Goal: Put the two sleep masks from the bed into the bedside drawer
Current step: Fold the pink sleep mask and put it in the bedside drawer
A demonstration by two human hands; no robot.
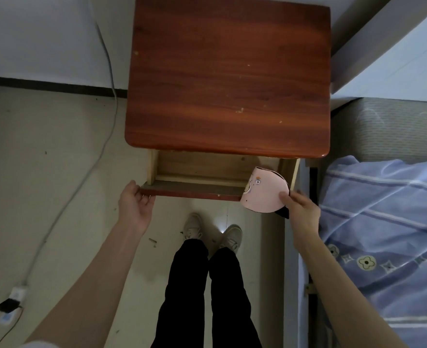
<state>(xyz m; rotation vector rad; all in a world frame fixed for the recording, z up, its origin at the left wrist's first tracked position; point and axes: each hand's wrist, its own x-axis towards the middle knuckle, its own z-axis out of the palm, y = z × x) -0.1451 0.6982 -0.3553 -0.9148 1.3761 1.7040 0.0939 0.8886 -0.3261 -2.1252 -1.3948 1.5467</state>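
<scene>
A red-brown wooden bedside table (pixel 228 71) stands ahead, with its drawer (pixel 195 190) pulled part-way out below the top. The drawer's pale wood inside looks bare. My left hand (pixel 136 207) grips the drawer front at its left corner. My right hand (pixel 301 214) pinches a pink sleep mask (pixel 265 194) with a cartoon face, held over the drawer's right end. A black piece (pixel 284 212) hangs under the pink mask; whether it is a strap or a second mask is unclear.
The bed with a blue patterned quilt (pixel 383 222) lies to the right, close to the table. My legs and shoes (pixel 212 234) stand on the pale floor before the drawer. A white cable (pixel 102 146) runs down the left to a power strip (pixel 16 295).
</scene>
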